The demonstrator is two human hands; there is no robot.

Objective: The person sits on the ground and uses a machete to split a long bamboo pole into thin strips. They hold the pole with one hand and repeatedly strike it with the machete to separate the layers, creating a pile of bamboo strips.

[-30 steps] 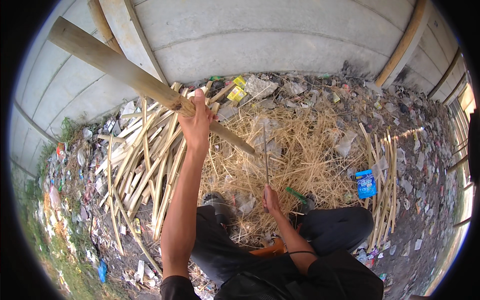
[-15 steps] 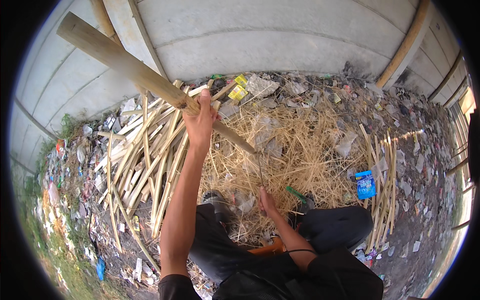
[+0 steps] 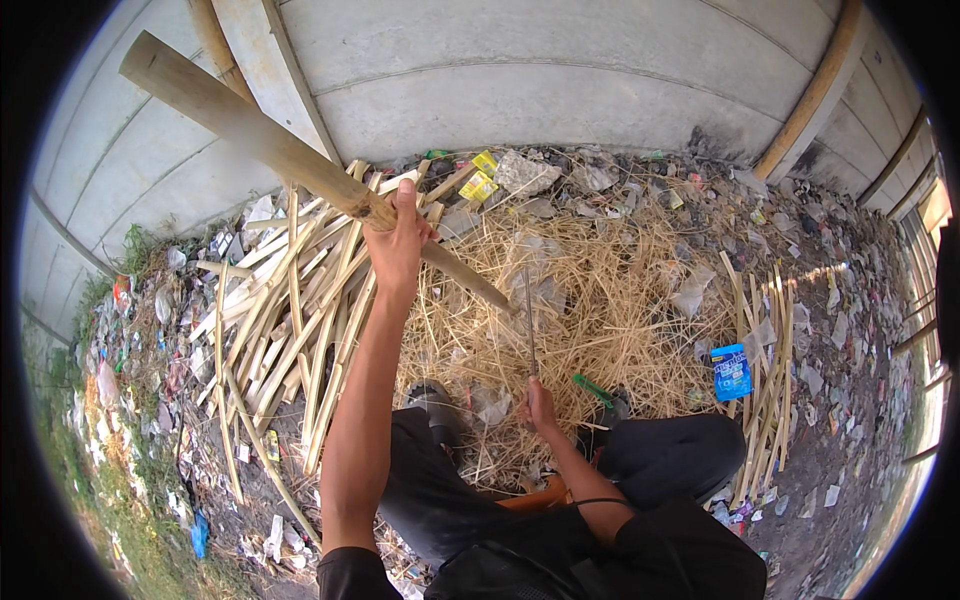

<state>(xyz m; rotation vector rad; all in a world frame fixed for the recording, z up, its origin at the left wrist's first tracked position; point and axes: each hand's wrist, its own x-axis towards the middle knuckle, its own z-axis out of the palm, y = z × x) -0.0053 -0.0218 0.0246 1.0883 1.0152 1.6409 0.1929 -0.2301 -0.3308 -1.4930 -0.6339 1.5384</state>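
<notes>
My left hand is wrapped round a wooden pole, whose lower end slants down just beside the thin blade gripped in my right hand. I judge this to be blade work at that end; the next move calls for a steady pole. Straw-like shavings spread beyond my right hand, split strips lie left of my grip, and my boot, left of the blade hand, could get in the way.

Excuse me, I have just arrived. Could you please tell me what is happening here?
A person's left hand holds a long wooden pole at a slant. The right hand holds a thin, long tool close to the pole's thinner-looking end; whether they touch is unclear. Pale strips lie piled on the left, a smaller group lies on the right, and straw-like shavings lie between.
</notes>
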